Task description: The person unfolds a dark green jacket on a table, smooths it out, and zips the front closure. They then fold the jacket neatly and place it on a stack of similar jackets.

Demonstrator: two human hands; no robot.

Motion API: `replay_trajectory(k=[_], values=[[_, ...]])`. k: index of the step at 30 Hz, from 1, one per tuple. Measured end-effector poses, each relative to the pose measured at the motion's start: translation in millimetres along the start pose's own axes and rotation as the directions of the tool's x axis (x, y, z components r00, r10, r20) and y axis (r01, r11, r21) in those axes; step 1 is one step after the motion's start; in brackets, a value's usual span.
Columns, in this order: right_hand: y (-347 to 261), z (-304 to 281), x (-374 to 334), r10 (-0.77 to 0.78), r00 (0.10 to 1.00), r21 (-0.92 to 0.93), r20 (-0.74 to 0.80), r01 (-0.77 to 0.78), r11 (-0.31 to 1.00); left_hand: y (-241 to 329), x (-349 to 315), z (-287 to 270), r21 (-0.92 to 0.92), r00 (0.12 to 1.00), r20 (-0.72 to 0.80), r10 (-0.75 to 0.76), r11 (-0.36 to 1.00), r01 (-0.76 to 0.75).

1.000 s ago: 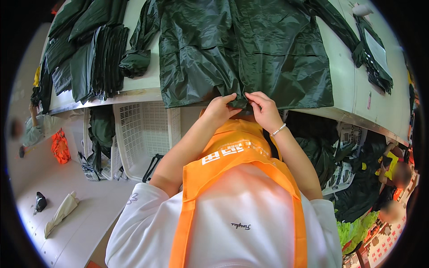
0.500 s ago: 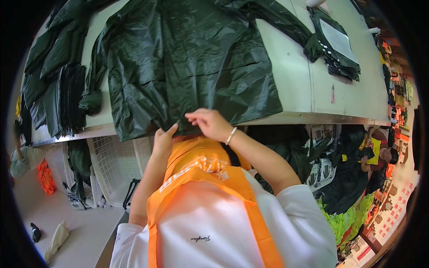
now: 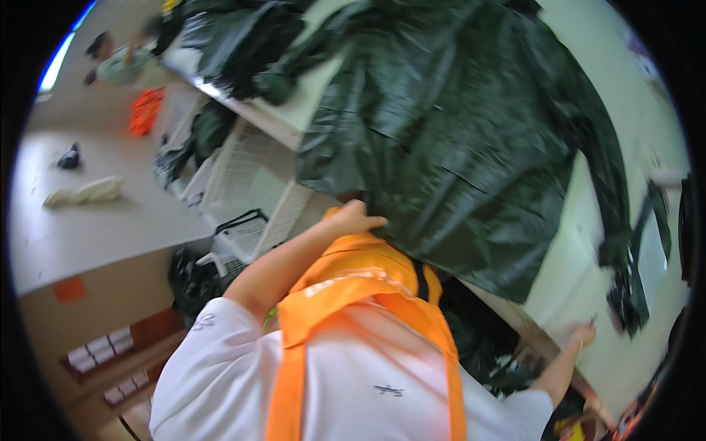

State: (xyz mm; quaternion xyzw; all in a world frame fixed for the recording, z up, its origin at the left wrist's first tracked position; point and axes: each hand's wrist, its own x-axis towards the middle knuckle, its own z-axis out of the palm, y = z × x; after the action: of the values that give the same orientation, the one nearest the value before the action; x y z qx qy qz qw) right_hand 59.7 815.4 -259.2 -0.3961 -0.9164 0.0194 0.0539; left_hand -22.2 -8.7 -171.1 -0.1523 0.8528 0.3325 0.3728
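Observation:
A dark green, shiny rain jacket (image 3: 456, 140) lies spread on the pale table, its sleeves out to both sides. My left hand (image 3: 354, 218) is closed on the bottom hem near the front opening, thumb on top and fingers partly hidden. My right hand (image 3: 583, 336) is away from the jacket, at the table's near edge on the right. Its fingers are closed, with a small dark tip showing beyond them; what it belongs to is too blurred to name.
Folded dark garments (image 3: 239, 48) are piled at the far left. White plastic crates (image 3: 254, 176) stand below the table's edge. On the right lies a dark bundle with a white sheet (image 3: 653, 253). Another person (image 3: 121, 66) is at the upper left, near an orange heap (image 3: 145, 110).
My right hand has left the hem and reached out to the right, where a small pen-like thing lay on the table. My left hand stays at the hem. The whole view has turned.

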Motion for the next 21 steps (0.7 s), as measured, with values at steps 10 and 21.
replay_trajectory(k=[10, 21], values=[[-181, -54, -55, 0.144, 0.978, 0.821, 0.154, -0.208, 0.531, -108, 73, -262, -0.298, 0.576, -0.802, -0.161, 0.942, -0.153], [-680, -191, -364, -0.635, 0.723, 0.945, 0.270, -0.074, 0.318, -51, 58, -229, 0.572, 0.083, -0.723, 0.686, 0.661, -0.487]])
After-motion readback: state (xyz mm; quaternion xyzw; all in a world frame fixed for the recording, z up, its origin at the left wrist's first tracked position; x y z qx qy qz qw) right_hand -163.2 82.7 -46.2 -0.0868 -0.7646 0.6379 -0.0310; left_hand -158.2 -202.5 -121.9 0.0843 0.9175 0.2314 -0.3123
